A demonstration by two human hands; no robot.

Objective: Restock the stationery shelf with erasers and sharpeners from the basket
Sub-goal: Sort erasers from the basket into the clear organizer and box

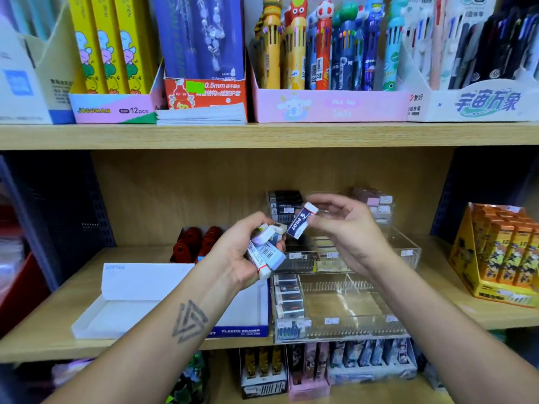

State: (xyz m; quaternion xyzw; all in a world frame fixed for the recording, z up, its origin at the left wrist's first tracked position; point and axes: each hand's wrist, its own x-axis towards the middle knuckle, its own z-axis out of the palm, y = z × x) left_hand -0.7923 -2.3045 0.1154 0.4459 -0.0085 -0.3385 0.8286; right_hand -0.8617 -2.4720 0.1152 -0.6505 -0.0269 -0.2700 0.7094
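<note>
The right hand [347,237] pinches one eraser [302,220], long axis tilted, above the clear tray [347,333] on the shelf [52,330], while the left hand [242,258] grips what looks like several more erasers [267,252].

I am holding an eraser [302,220] reading "PILOT" in my right hand [347,228]. The white box [163,298] is showing "PLASTIC ERASER". Above, the pink box [116,109] is reading "12pcs", the red box [205,93] "0.5mm".
</note>
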